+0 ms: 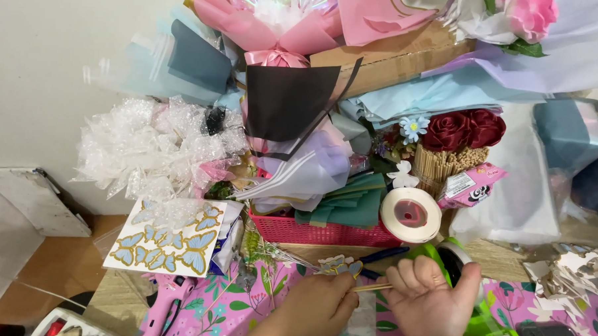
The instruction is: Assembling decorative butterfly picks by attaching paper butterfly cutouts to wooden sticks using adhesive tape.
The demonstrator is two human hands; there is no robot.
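the left hand [314, 306] is pinching a thin wooden stick [371, 288] with a paper butterfly [340, 266] at 9 o'clock, the right hand [428, 296] is gripping the green tape holder [448, 262], so taping looks next, needing a steady stick.

Basket [314, 232]: pinkish red; roses [463, 129]: dark red; tape roll [410, 214]: white. Butterfly sheet [165, 239]: white with pale blue, gold-edged butterflies. Table cover [257, 302]: pink floral print; tape dispenser [441, 256]: bright green.
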